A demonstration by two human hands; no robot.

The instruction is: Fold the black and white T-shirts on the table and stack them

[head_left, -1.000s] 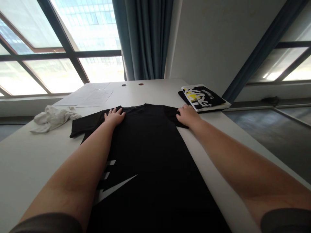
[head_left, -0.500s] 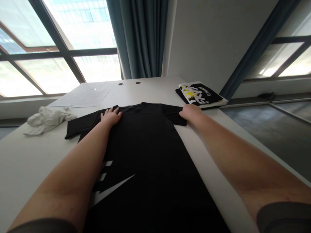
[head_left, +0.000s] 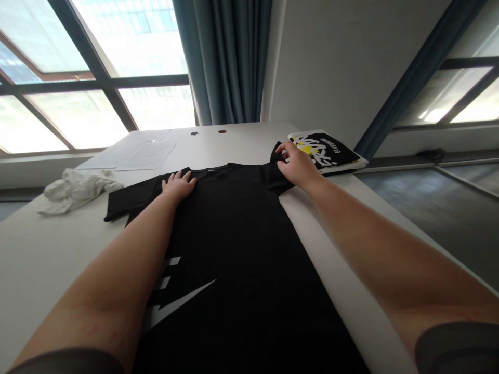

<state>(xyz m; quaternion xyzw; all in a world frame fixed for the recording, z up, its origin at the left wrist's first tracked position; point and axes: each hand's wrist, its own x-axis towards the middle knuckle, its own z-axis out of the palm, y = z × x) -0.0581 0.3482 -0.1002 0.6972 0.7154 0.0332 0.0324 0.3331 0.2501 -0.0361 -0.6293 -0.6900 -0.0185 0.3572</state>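
A black T-shirt [head_left: 230, 249] lies flat on the white table [head_left: 47, 254], long axis pointing away from the person, collar at the far end. The left hand [head_left: 178, 187] rests on the shirt's near-collar shoulder, fingers spread; the right hand [head_left: 298, 166] is nearer the raised sleeve [head_left: 275, 174], fingers pinching it. Beyond that sleeve, just past the shirt, lies a printed black package [head_left: 323, 150]; bare tabletop runs along the shirt's right side.

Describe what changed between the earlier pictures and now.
The right hand has moved away from the body and pinched the sleeve of the black T-shirt on that side, lifting it. The left hand stayed flat on the shirt near the collar, and the white cloth and papers stayed where they were.
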